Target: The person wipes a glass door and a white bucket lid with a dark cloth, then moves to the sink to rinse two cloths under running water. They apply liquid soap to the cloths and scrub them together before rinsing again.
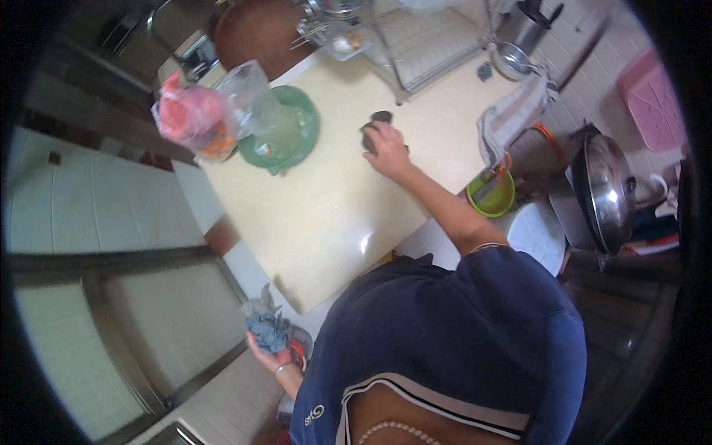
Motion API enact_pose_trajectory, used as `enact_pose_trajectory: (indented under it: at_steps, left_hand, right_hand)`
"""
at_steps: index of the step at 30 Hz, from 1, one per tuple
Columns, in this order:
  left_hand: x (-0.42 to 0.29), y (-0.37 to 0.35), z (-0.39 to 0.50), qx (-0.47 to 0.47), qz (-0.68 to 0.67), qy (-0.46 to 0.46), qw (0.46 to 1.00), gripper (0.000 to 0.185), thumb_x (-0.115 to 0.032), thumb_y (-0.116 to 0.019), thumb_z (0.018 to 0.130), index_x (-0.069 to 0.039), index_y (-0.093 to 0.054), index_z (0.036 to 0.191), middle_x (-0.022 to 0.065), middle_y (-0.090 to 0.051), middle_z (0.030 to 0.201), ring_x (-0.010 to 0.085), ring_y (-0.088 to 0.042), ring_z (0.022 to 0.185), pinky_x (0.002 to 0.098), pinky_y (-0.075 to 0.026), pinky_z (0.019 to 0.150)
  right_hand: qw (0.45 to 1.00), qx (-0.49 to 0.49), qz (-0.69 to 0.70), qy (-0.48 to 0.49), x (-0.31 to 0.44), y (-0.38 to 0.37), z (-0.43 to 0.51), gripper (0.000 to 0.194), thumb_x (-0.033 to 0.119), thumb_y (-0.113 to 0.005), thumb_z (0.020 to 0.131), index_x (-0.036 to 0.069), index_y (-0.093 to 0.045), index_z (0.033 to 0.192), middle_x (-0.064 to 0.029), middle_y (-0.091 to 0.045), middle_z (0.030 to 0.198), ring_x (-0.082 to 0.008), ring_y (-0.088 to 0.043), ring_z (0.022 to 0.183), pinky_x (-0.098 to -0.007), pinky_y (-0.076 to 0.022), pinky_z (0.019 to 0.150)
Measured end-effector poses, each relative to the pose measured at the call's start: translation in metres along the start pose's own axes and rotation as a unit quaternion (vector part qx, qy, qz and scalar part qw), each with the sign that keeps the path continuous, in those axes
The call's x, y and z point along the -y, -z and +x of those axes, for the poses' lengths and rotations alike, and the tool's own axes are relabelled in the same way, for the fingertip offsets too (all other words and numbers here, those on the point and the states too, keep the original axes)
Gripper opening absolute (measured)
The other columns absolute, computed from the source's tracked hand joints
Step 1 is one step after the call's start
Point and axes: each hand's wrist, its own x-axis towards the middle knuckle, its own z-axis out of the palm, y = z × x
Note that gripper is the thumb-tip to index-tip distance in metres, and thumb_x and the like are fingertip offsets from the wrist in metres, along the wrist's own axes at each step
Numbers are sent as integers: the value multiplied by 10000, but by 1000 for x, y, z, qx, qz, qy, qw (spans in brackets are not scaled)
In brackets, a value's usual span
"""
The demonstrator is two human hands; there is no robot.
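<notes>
My right hand (pixel 387 150) rests on a dark cloth or pad (pixel 368 139) on the cream tabletop (pixel 311 222), its fingers curled over it. Another dark piece (pixel 382 116) shows just beyond my fingertips. At the lower left, beside the table's corner, my left hand (pixel 272 353) holds a crumpled grey-blue cloth (pixel 269 329). A green plastic basin (pixel 308 133) sits near the left edge of the tabletop with a clear plastic bag (pixel 250 100) partly over it. Next to it stands a pink plastic bag (pixel 192 114) with orange bits low in it.
A metal wire rack (pixel 423 86) stands at the far side, near a small dish (pixel 347 50) and a metal pot (pixel 512 61). A striped towel (pixel 514 117) hangs at the right edge. Beyond my right arm are a lime-green bucket (pixel 503 200), a white lid (pixel 534 236) and a large steel wok lid (pixel 612 194).
</notes>
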Motion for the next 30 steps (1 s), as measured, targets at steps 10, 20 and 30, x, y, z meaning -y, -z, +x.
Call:
enact_pose_trajectory:
  at_steps: [10, 20, 30]
  left_hand:
    - [12, -47, 10, 28, 40, 20, 999, 467, -395, -484, 873, -80, -503, 1217, 97, -566, 1164, 299, -553, 1029, 472, -453, 858]
    - [15, -59, 6, 2, 68, 21, 997, 462, -375, -472, 882, -66, -499, 1225, 103, -557, 1183, 281, -553, 1051, 456, -450, 899]
    - [-3, -21, 20, 26, 48, 48, 997, 432, -381, -520, 866, -67, -538, 1160, 84, -592, 1093, 281, -574, 983, 486, -464, 860]
  right_hand:
    - [982, -101, 158, -33, -20, 38, -16, 294, 18, -616, 658, 70, -611, 947, -116, -582, 918, -303, -568, 872, -377, -487, 757]
    - [980, -103, -49, -166, -145, 82, -30, 404, 84, -661, 645, 75, -585, 1041, -133, -563, 1054, -306, -523, 995, -370, -423, 890]
    - [996, -18, 88, 17, 12, 47, -113, 453, 26, -674, 572, 63, -573, 1012, -147, -555, 1070, -329, -519, 983, -401, -442, 849]
